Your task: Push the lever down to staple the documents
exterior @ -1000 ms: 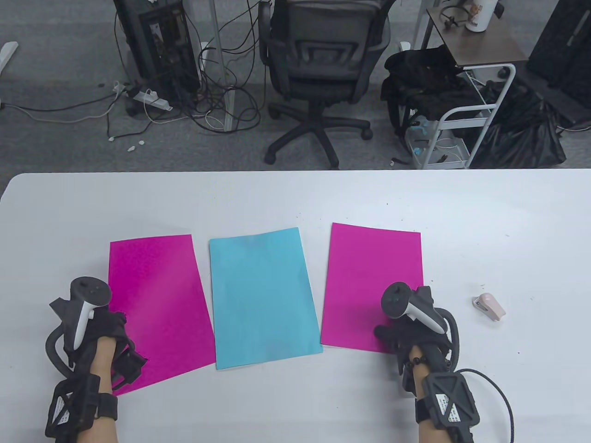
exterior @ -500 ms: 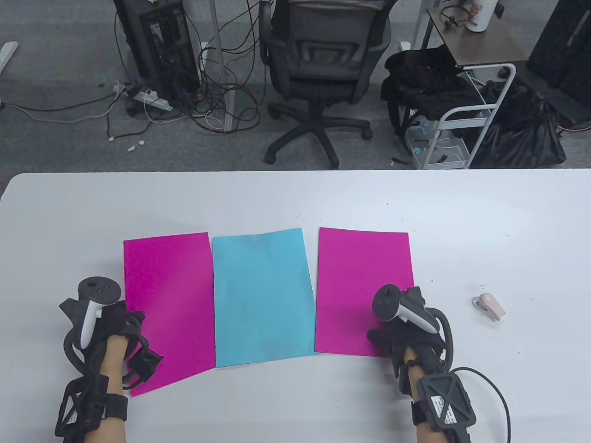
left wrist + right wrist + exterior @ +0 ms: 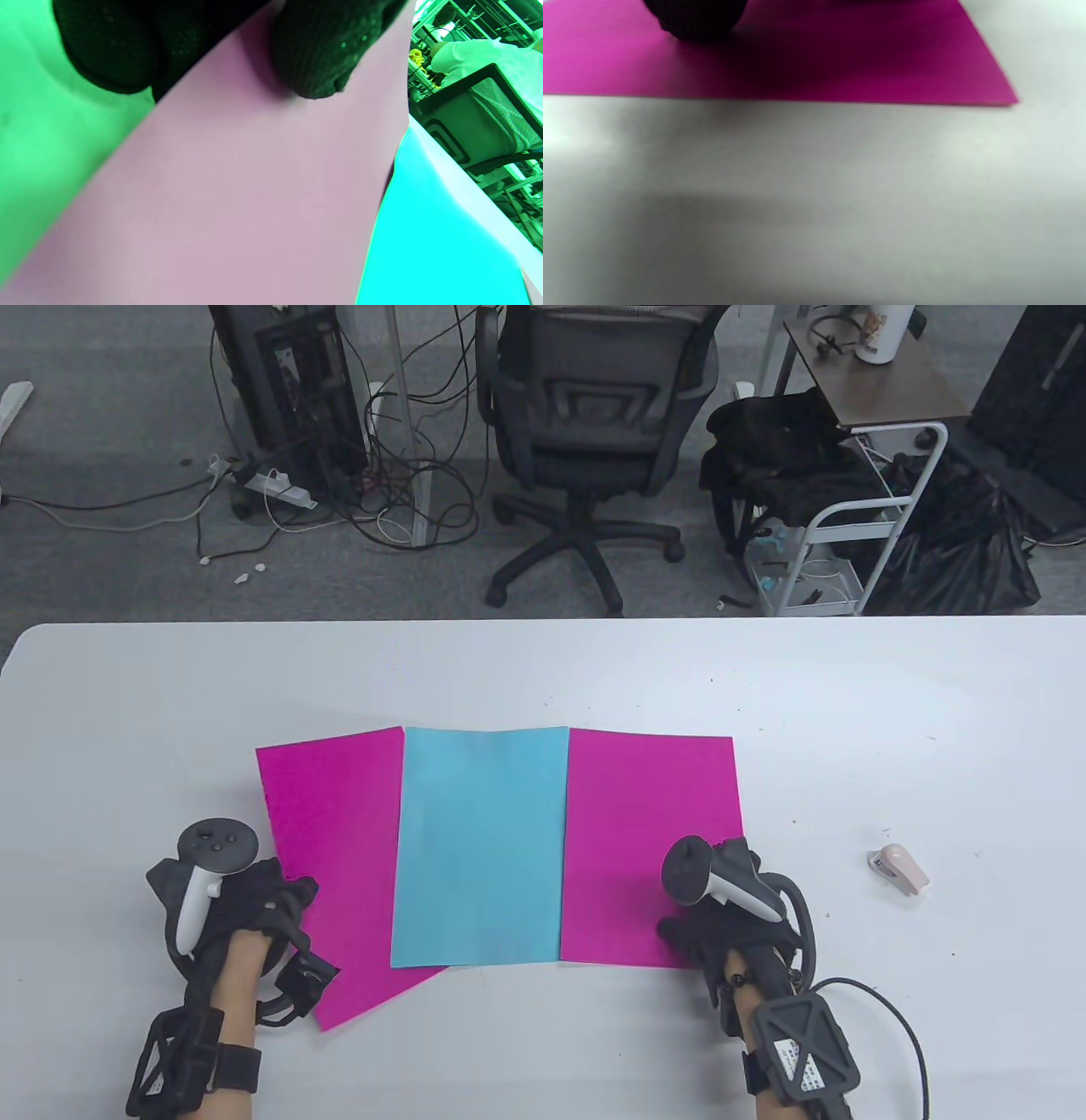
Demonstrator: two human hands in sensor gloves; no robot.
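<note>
Three sheets lie side by side on the white table [image 3: 543, 678]: a left magenta sheet [image 3: 331, 823], a blue sheet [image 3: 479, 848] and a right magenta sheet [image 3: 649, 814]. The blue sheet overlaps the left magenta sheet's lower right part, and its right edge meets the right magenta sheet. My left hand [image 3: 284, 903] presses on the left magenta sheet's lower left edge; its fingertips [image 3: 322, 55] rest on that sheet [image 3: 233, 203] beside the blue one [image 3: 432, 237]. My right hand [image 3: 679, 929] presses on the right magenta sheet's lower right corner, a fingertip [image 3: 695, 17] on it [image 3: 840, 63]. A small pink stapler [image 3: 899, 869] lies apart, right of my right hand.
Beyond the table's far edge stand an office chair [image 3: 585, 432], a computer tower with loose cables [image 3: 288, 398] and a white cart [image 3: 857, 517]. A cable [image 3: 899, 1027] runs from my right wrist over the table's near right part.
Both hands slid inward with their magenta sheets. The left sheet's edge went under the blue sheet, the right sheet closed up to it, and the blue sheet turned straighter. The stapler did not move.
</note>
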